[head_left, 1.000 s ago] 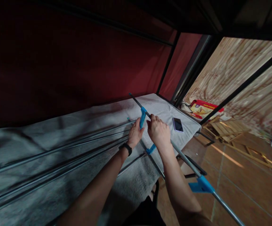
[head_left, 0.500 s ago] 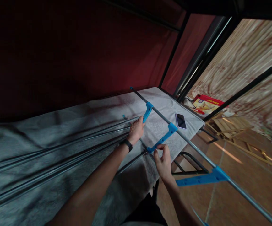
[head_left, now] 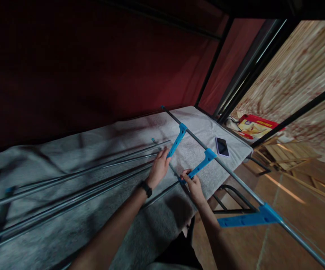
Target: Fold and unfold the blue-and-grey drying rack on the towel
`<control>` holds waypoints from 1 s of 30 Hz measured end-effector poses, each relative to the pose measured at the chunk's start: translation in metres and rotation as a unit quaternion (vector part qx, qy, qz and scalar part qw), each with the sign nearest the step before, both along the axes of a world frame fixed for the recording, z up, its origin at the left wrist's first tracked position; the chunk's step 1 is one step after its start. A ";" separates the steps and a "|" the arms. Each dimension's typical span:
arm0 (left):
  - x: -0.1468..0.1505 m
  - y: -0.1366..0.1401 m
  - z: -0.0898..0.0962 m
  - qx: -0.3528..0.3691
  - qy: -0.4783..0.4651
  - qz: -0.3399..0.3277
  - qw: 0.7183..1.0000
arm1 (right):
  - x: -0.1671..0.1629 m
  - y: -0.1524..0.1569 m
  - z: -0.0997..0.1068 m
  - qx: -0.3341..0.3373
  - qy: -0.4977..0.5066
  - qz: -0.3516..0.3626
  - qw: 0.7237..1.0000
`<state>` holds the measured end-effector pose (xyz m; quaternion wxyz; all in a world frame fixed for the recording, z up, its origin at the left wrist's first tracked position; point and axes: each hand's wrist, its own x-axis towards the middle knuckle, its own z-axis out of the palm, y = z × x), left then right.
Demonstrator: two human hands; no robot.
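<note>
A long metal tube (head_left: 230,170) carries several blue plastic brackets along its length. My left hand (head_left: 159,168), with a black band on its wrist, has its fingers closed around the lower end of the far blue bracket (head_left: 177,141). At the lower end of the middle blue bracket (head_left: 202,165), my right hand (head_left: 194,186) pinches with thumb and fingers, close to a second, thinner tube (head_left: 173,168) lying beneath. The fingers partly cover both bracket ends, so how they meet the lower tube is hard to see. A nearer blue bracket (head_left: 249,219) juts out over the floor, untouched.
Several loose metal tubes (head_left: 95,168) lie on the grey blanket (head_left: 117,131) to the left. A phone (head_left: 222,146) rests on the blanket at right. Black bed-frame bars (head_left: 237,197) edge it. Beyond are a red-and-yellow box (head_left: 256,125) and wooden slats (head_left: 290,154) on the floor.
My right hand has closed onto the middle bracket's lower end, its fingers previously curled just beside it. The left hand stays at the far bracket. The view has shifted slightly.
</note>
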<state>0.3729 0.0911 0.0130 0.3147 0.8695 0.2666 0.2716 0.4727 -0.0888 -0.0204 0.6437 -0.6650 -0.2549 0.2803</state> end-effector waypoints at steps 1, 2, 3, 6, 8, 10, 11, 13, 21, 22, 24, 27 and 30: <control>-0.018 0.000 -0.009 0.017 0.012 0.024 1.000 | -0.001 0.001 -0.001 0.003 -0.006 -0.009 1.000; -0.038 0.000 -0.017 0.033 0.032 0.046 0.998 | -0.003 0.001 -0.002 0.003 -0.010 -0.012 1.000; -0.059 0.002 -0.024 0.047 0.061 0.061 0.995 | -0.004 0.001 -0.003 0.002 -0.015 -0.013 1.000; -0.110 0.010 -0.032 0.088 0.153 0.083 0.981 | -0.010 0.006 -0.003 -0.007 -0.021 -0.019 1.000; -0.128 0.015 -0.028 0.114 0.212 0.105 0.965 | -0.011 0.012 -0.003 -0.003 -0.009 -0.044 0.999; -0.133 0.018 -0.020 0.121 0.259 0.111 0.952 | -0.010 0.017 -0.004 0.012 0.011 -0.074 0.997; -0.132 0.019 -0.016 0.118 0.277 0.107 0.948 | -0.009 0.019 -0.005 0.021 0.020 -0.082 0.996; -0.128 0.020 -0.010 0.110 0.296 0.094 0.944 | -0.008 0.022 -0.007 0.030 0.028 -0.080 0.996; -0.125 0.020 -0.001 0.117 0.287 0.110 0.944 | -0.010 0.022 -0.008 -0.013 0.006 -0.033 0.999; -0.125 0.020 -0.001 0.125 0.293 0.113 0.941 | -0.010 0.023 -0.008 -0.011 0.007 -0.041 0.999; -0.126 0.022 -0.001 0.140 0.309 0.117 0.933 | -0.008 0.025 -0.010 -0.009 0.010 -0.057 0.998; -0.127 0.027 -0.005 0.155 0.328 0.123 0.924 | -0.004 0.025 -0.016 -0.032 0.008 -0.049 0.998; -0.132 0.033 -0.014 0.172 0.327 0.123 0.921 | -0.003 0.023 -0.021 -0.064 0.007 -0.032 0.997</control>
